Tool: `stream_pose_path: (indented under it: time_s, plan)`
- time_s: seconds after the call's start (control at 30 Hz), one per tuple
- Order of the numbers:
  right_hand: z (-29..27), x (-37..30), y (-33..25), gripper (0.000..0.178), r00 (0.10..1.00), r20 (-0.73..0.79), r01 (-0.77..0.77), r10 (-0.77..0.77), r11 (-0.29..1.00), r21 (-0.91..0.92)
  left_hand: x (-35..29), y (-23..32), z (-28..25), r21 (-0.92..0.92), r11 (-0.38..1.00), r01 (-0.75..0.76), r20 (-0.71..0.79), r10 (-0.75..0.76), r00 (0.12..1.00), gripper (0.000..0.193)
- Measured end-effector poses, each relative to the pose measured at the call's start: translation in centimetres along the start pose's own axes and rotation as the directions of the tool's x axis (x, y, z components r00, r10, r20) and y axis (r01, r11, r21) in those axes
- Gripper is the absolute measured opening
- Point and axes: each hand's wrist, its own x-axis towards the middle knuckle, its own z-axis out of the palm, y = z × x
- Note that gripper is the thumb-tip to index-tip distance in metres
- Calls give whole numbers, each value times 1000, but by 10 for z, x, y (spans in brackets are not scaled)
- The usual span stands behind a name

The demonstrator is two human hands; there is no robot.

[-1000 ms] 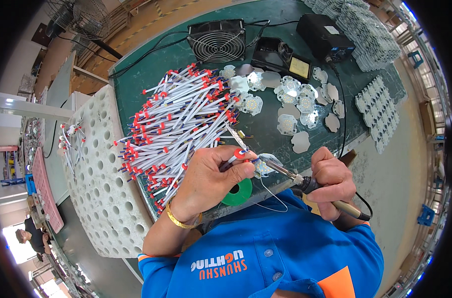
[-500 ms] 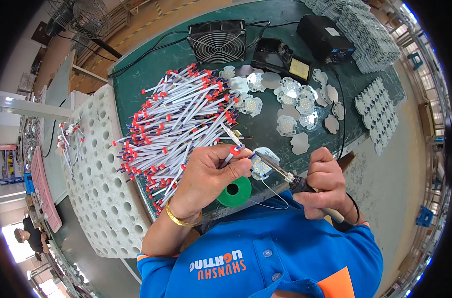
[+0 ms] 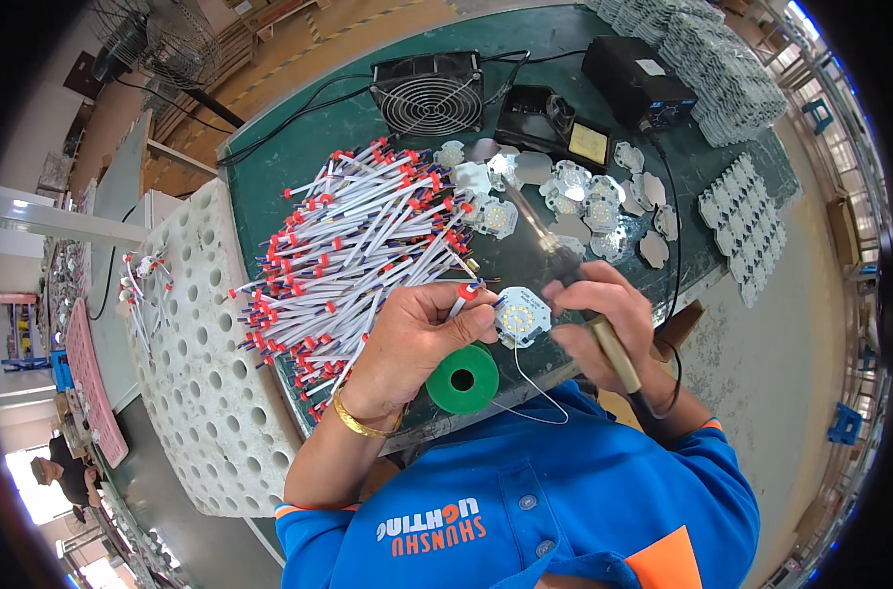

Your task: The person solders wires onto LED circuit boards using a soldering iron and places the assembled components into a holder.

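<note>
With so much crowded onto the dark green workbench (image 3: pixel 515 260), one sloppy arm sweep could've made a mess. Like, the big heap of white cables with red collars (image 3: pixel 358 245) sat right beside the left hand (image 3: pixel 417 339), so a wrist bump might've slid a few into the work. Right hand (image 3: pixel 608 314) had its fingers curled round a tan-handled soldering iron (image 3: pixel 562 260), blurred, tip up by the loose metal LED boards (image 3: pixel 603 201) — a careless swing could've scorched one. Green plastic spool (image 3: pixel 481 381) sat near the front edge, easy to knock off. Left thumb and fingers pinched a single red-collared white cable (image 3: pixel 468 292) at the roundish white LED board (image 3: pixel 521 314) near that edge — couldn't tell if they touched it too. Loosening that pinch might've shifted the joint. Last, the thin silvery wire (image 3: pixel 541 387) looped off the board; snagging it could've dragged everything.
</note>
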Motion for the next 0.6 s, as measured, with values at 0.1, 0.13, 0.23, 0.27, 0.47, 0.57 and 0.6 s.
stream_pose_path:
  time_s: [0.1,0.13,0.23,0.27,0.47,0.57,0.6]
  plan:
    - [17,1,2,32,995,-72,-66,67,998,20,1,2,0,-9,1000,12,22,-12,1000,26]
    - [18,1,2,32,995,-75,-64,66,998,19,2,3,-1,-7,1000,11,23,-10,1000,26]
    - [21,4,0,30,989,-122,-74,84,994,81,3,5,-4,-38,999,33,40,-32,999,26]
    - [19,5,-1,29,989,-126,-69,80,994,88,4,6,-4,-37,999,19,58,-17,998,25]
    - [12,11,-7,25,993,-79,-82,90,992,99,8,5,-8,104,984,-146,40,143,989,19]
    - [13,10,-7,22,991,-74,-95,107,983,158,11,4,-7,128,974,-187,29,184,982,20]
    - [14,9,-6,21,990,-82,-98,117,974,205,12,3,-7,127,970,-208,16,208,978,20]
